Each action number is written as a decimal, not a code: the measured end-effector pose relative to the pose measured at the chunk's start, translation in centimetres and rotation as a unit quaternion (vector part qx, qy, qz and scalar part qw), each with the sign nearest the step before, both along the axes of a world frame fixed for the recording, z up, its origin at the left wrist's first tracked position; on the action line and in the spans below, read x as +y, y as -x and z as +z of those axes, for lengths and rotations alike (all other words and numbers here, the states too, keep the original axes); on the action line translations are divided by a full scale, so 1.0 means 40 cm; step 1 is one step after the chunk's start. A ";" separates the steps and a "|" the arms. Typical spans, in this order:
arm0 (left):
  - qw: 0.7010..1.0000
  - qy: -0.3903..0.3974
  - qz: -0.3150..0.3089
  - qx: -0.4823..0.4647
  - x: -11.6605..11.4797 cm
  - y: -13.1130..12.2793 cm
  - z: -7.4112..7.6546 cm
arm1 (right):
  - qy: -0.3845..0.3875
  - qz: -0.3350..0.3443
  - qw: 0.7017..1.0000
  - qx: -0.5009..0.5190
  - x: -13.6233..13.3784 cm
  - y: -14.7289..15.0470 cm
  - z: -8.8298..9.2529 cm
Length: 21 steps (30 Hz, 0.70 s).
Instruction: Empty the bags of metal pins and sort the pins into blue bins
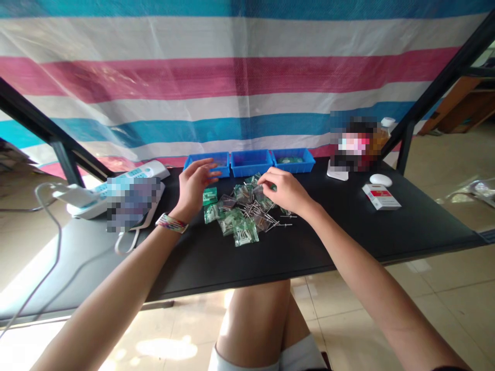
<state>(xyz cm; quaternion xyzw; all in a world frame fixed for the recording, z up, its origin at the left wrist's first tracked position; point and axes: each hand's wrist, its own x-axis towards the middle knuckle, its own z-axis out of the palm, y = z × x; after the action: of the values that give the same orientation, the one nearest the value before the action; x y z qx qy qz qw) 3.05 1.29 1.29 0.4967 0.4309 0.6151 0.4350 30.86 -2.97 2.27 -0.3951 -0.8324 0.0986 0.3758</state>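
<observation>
My left hand is held over the front of the left blue tray, its fingers stretched forward and slightly apart, with nothing visible in them. At the right side of the pile, my right hand has its thumb and fingertips pinched together; whatever is between them is too small to make out. Below and between the hands lie small green-tinted plastic packets with light pieces inside. Among them is a heap of loose silver pins resembling blind rivets. A few pins lie apart at the right.
A middle blue tray and a right blue tray stand at the back; the right one holds some greenish packets. To the left are a power strip and a charger with cables. A red-white box, white oval object and bottle are right.
</observation>
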 end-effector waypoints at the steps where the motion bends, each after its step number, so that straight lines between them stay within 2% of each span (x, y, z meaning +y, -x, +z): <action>1: 0.997 -0.046 -0.008 0.065 -0.011 -0.010 0.000 | 0.006 -0.003 0.999 0.041 0.002 0.002 0.000; 2: 0.986 -0.098 -0.021 0.135 -0.024 -0.020 0.000 | 0.016 -0.005 0.996 0.084 0.006 0.004 -0.001; 4: 0.942 -0.202 -0.049 0.264 -0.050 -0.040 0.001 | 0.064 -0.001 0.982 0.175 0.014 0.010 -0.006; 6: 0.888 -0.285 -0.082 0.353 -0.073 -0.057 0.000 | 0.147 0.014 0.953 0.266 0.021 0.018 -0.013; 8: 0.847 -0.337 -0.099 0.398 -0.090 -0.069 -0.001 | 0.230 0.035 0.911 0.340 0.022 0.027 -0.018; 11: 0.820 -0.379 -0.092 0.419 -0.101 -0.076 -0.002 | 0.316 0.060 0.858 0.400 0.012 0.040 -0.020; 14: 0.814 -0.399 -0.076 0.416 -0.104 -0.077 0.004 | 0.364 0.075 0.833 0.410 0.003 0.049 -0.022; 17: 0.830 -0.379 -0.078 0.402 -0.107 -0.077 0.011 | 0.368 0.079 0.843 0.384 0.000 0.055 -0.025; 19: 0.854 -0.341 -0.075 0.386 -0.110 -0.079 0.012 | 0.314 0.062 0.885 0.339 -0.002 0.058 -0.027; 21: 0.884 -0.289 -0.068 0.362 -0.112 -0.081 0.010 | 0.200 0.037 0.940 0.272 -0.008 0.058 -0.026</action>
<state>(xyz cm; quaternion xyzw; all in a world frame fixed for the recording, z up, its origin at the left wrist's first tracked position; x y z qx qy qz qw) 6.31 -3.17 1.67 0.8166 0.3270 0.4585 0.1264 28.55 -3.29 1.25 -0.3892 -0.6753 0.3805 0.4976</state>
